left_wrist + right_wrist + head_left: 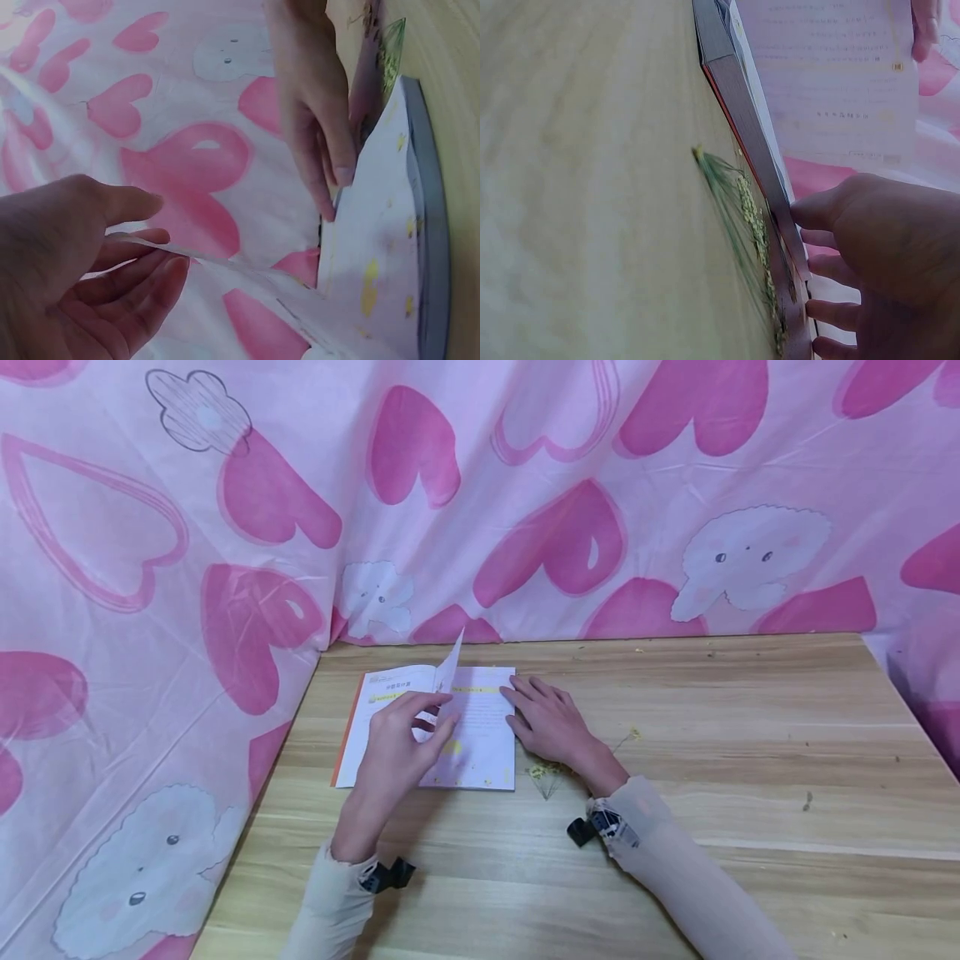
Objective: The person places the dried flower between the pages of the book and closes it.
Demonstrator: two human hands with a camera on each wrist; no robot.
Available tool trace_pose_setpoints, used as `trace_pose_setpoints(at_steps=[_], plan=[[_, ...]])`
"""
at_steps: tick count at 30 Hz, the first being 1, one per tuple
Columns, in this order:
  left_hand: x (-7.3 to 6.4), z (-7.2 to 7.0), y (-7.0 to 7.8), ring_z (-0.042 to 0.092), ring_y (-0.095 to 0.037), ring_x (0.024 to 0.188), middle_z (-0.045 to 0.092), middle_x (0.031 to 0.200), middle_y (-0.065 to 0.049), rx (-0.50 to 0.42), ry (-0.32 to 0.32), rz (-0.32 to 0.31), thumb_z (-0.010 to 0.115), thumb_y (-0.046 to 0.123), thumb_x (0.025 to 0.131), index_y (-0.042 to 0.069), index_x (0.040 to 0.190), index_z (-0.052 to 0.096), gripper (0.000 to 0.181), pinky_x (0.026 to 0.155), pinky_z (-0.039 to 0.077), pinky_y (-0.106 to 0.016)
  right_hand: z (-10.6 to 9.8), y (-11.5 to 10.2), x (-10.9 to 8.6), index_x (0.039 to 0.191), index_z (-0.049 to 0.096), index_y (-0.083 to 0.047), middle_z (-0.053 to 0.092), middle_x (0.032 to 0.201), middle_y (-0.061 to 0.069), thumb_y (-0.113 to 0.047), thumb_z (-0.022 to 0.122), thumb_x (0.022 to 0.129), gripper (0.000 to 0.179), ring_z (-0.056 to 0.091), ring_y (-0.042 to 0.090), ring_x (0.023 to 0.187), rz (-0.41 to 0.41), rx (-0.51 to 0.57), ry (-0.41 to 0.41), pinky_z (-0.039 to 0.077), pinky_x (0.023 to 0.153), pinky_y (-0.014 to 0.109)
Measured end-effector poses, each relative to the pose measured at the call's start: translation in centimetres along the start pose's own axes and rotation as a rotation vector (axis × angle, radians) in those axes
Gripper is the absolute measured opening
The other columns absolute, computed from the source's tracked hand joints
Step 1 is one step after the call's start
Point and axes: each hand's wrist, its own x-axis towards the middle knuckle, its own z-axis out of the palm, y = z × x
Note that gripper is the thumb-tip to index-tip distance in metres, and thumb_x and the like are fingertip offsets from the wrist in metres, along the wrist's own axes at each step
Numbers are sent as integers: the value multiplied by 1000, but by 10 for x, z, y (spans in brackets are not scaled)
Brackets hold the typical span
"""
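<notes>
Book [480,731] lies open on the table [712,735] in head view. Left wrist view bares the left hand [97,270] pinching a page [448,668]; right wrist view better shows a sprig [754,225] near the right hand [889,262], extended fingers touching the book.

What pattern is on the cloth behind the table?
The cloth is pale pink with darker pink hearts and white cartoon animals, best seen in the head view.

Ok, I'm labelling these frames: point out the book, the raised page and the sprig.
Book [484,750]: head view, on its right-hand page.
Raised page [836,86]: right wrist view, middle of its printed side.
Sprig [755,225]: right wrist view, on its yellowish flowers.
</notes>
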Motion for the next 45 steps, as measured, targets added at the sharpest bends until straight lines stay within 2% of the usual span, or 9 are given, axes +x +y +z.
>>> trace_pose_setpoints(at_steps=[4,14,26,31,35,38,42,45], plan=[[0,-9,-1,79,-22,88,80,107,-14,25,37,0,87,9,91,3,115,81,25,72,67,-30,0,0,0,167,44,-20,33,178,8,-35,53,113,56,29,41,165,9,7,-8,30,127,69],[-1,-28,-7,79,-25,83,81,108,-16,135,77,12,77,-3,95,0,115,80,21,72,67,-40,-1,1,-2,167,44,-20,33,178,9,-35,54,113,57,29,41,165,23,11,-6,30,127,70],[-12,-48,-30,74,-32,83,76,114,-20,263,137,-61,74,-7,95,0,121,80,27,72,65,-47,1,1,0,169,40,-22,29,180,6,-38,51,114,58,25,38,167,45,-9,-44,27,130,68],[-15,-52,-43,75,-37,88,75,113,-23,297,177,-89,73,-8,95,-1,117,81,24,72,66,-49,1,2,0,169,40,-23,29,180,6,-39,51,114,58,25,39,167,44,-13,-45,28,129,69],[-17,-53,-55,74,-42,100,74,113,-25,308,179,-133,71,-9,95,-3,116,81,23,83,64,-54,1,2,1,168,41,-22,29,180,6,-39,52,114,58,26,39,166,38,-3,-40,28,129,69],[-19,-51,-65,73,-43,105,73,115,-26,324,165,-178,69,-8,97,-1,120,80,27,89,62,-56,1,2,0,168,41,-22,29,180,6,-39,52,113,59,26,39,167,34,-1,-37,28,129,68],[-22,-46,-80,70,-40,101,70,119,-25,362,135,-219,66,-6,99,4,129,79,34,80,60,-53,1,2,0,169,40,-22,29,180,5,-40,49,114,59,25,39,167,26,-13,-38,28,130,67],[-25,-43,-93,69,-40,98,69,119,-25,385,109,-216,65,-5,99,6,127,80,33,76,58,-53,1,1,0,169,39,-23,29,180,5,-41,48,114,59,25,38,167,23,-19,-41,28,130,66]])
